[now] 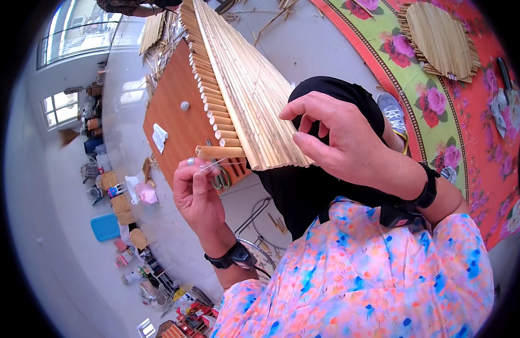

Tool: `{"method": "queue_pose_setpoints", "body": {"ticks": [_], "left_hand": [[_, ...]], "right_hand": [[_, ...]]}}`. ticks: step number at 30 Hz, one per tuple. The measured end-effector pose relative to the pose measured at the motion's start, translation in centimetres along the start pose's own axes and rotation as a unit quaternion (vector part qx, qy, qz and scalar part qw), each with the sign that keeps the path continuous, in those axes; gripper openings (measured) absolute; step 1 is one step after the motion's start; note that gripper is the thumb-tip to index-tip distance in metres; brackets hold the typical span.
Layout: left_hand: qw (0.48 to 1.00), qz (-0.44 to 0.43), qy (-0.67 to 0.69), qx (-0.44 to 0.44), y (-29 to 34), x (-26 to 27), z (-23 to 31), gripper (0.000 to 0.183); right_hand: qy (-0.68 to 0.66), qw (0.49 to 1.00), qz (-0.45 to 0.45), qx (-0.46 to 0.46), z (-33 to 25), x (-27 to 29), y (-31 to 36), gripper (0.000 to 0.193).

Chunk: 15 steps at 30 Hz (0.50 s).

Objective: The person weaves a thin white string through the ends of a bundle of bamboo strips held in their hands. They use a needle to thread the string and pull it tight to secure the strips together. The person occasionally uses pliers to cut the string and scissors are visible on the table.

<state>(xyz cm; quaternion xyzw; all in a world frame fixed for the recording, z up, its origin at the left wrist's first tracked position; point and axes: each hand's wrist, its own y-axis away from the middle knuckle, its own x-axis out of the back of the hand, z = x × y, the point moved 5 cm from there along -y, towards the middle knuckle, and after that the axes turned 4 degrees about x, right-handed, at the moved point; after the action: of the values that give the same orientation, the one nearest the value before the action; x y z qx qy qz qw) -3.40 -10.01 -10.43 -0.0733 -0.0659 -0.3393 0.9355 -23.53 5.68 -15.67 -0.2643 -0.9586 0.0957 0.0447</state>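
Note:
A long panel of pale reed stalks (260, 107) lies at a slant across my lap, tied side by side. Short cut reed pieces (212, 107) line its left side in a row, their round ends facing out. At the near end one reed piece (217, 151) sticks out farther than the others. Just below it my left hand (199, 197), wearing a ring, is closed in a pinch on a thin needle-like thing (213, 164); a fine thread seems to run toward the panel. My right hand (344, 141) hovers at the panel's right edge, fingers apart, with nothing visible in it.
Beyond the panel stands a brown table (175, 121) with a white scrap (159, 137) on it; green-handled scissors (221, 179) show near its corner. A round reed mat (440, 39) and a knife (503, 73) lie on the floral cloth (350, 34). Household things line the left wall.

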Motion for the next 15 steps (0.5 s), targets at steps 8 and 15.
{"method": "queue_pose_setpoints", "body": {"ticks": [8,15], "left_hand": [[0.911,-0.044,0.405,0.053,-0.5,-4.5,0.3,0.020],[0.893,-0.074,0.436,0.078,-1.7,-4.6,0.4,0.026]], "right_hand": [[-0.011,0.982,0.072,0.172,-1.5,-2.3,-0.1,0.058],[0.083,0.955,0.162,0.234,-1.3,-4.6,0.0,0.053]]}}
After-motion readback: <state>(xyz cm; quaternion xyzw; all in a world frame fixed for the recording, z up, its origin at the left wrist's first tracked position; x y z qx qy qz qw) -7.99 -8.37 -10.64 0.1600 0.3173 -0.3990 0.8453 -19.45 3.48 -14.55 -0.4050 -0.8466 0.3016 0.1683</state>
